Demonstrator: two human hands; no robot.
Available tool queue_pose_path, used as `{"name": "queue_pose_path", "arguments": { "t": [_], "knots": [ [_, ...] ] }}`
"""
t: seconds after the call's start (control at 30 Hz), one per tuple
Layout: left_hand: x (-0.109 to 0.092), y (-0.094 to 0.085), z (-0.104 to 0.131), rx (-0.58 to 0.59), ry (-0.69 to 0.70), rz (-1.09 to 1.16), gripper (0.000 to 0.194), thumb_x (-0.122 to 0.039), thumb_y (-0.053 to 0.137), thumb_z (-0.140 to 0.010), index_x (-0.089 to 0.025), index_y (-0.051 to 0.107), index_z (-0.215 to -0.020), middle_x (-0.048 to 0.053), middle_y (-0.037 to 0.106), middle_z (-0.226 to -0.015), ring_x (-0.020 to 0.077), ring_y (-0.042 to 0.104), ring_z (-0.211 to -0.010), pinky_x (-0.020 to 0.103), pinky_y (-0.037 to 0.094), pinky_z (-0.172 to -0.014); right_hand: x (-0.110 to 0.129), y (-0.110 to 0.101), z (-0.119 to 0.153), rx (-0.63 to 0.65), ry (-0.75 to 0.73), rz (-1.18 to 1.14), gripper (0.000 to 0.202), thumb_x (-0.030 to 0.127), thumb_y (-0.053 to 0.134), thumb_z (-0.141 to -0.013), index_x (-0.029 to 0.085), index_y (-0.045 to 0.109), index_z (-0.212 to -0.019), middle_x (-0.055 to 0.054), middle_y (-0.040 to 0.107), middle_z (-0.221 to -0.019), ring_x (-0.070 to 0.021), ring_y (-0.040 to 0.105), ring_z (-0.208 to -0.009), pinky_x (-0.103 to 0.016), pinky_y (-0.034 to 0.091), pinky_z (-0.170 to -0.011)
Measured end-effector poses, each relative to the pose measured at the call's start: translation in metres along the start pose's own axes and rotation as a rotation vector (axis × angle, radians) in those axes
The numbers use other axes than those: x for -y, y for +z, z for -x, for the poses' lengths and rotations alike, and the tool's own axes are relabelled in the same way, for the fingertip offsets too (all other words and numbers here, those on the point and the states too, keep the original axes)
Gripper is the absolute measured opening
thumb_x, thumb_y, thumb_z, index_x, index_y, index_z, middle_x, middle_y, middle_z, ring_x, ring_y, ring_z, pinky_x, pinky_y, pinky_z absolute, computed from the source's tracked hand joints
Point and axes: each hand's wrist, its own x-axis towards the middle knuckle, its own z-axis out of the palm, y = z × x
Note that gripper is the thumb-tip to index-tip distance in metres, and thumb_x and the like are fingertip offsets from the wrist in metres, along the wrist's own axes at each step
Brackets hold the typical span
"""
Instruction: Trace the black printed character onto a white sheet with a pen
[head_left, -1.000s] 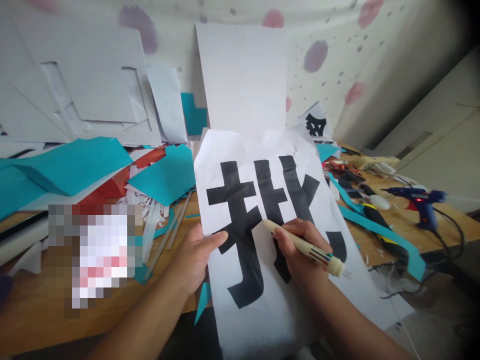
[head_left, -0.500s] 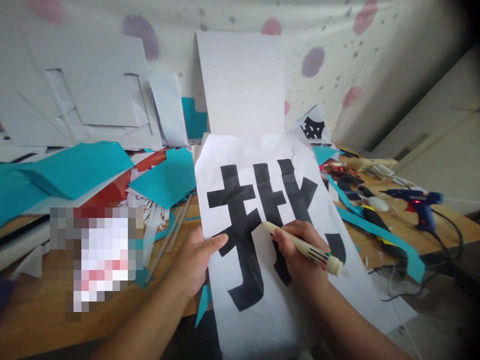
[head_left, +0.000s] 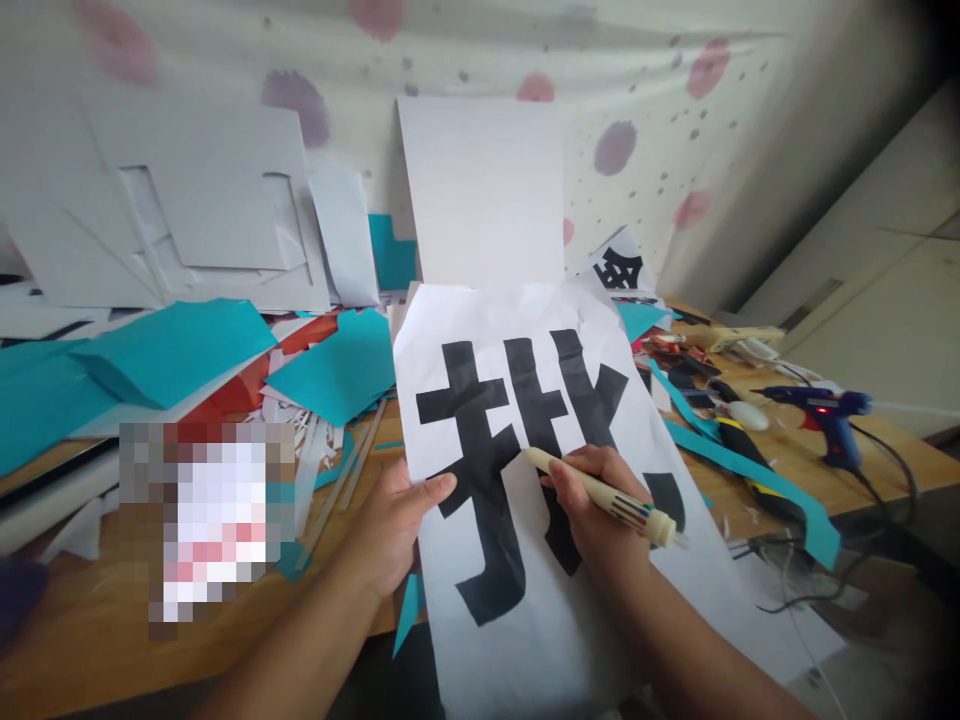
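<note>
Pinched the white sheet (head_left: pixel 555 640) by its left edge in the closed fingers of the left hand (head_left: pixel 394 530). Ran lengthwise away from the body, across the front edge of the desk (head_left: pixel 150 660). Gripped the cream pen (head_left: pixel 606 493) in the right hand (head_left: pixel 600 545), fingers closed around it, slanted tip-leftward beside black strokes (head_left: pixel 491 500), contact unclear.

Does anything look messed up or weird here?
Yes, a little. The big white sheet looks creased, with an uneven top edge. On the right, a turquoise strip droops past the edge of the table. White paper scraps lie in a messy heap on the left.
</note>
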Motion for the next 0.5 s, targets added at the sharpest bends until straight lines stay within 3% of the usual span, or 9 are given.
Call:
{"name": "queue_pose_path", "arguments": {
  "t": [0.1,0.23,0.33,0.5],
  "knots": [
    [-0.002,0.001,0.000,-0.023,-0.007,-0.010,0.044,-0.028,0.082,-0.072,-0.014,0.069,-0.112,0.013,0.076,-0.108,0.0293,0.073,-0.094,0.036,0.057,-0.082,-0.001,-0.004,-0.005,-0.017,0.131,-0.198,0.022,0.033,0.070,-0.084,0.020,0.057,-0.072,0.001,0.067,-0.062,-0.0150,0.064,-0.051,-0.025,0.048,-0.045],
    [-0.002,0.000,-0.001,0.026,0.003,-0.025,0.045,-0.029,0.080,-0.075,-0.017,0.069,-0.118,0.013,0.075,-0.114,0.0305,0.072,-0.099,0.037,0.057,-0.083,0.001,-0.009,-0.029,0.127,0.278,-0.294,0.024,0.037,0.073,-0.080,0.020,0.057,-0.073,0.001,0.068,-0.056,-0.0158,0.065,-0.047,-0.023,0.047,-0.041],
    [-0.001,-0.001,-0.001,0.060,0.026,-0.024,0.046,-0.030,0.077,-0.078,-0.019,0.067,-0.121,0.013,0.073,-0.118,0.0320,0.070,-0.104,0.038,0.057,-0.085,0.002,-0.007,-0.045,0.182,0.190,-0.225,0.024,0.035,0.074,-0.076,0.020,0.057,-0.069,0.002,0.066,-0.055,-0.0125,0.058,-0.042,-0.022,0.044,-0.038],
    [0.001,-0.003,0.000,0.028,0.000,-0.016,0.047,-0.031,0.080,-0.074,-0.019,0.069,-0.118,0.014,0.075,-0.114,0.0340,0.071,-0.101,0.038,0.058,-0.078,-0.003,0.001,-0.041,0.111,-0.031,-0.128,0.018,0.026,0.070,-0.078,0.021,0.057,-0.067,0.004,0.060,-0.057,-0.0114,0.055,-0.048,-0.023,0.042,-0.043]
  ]
}}
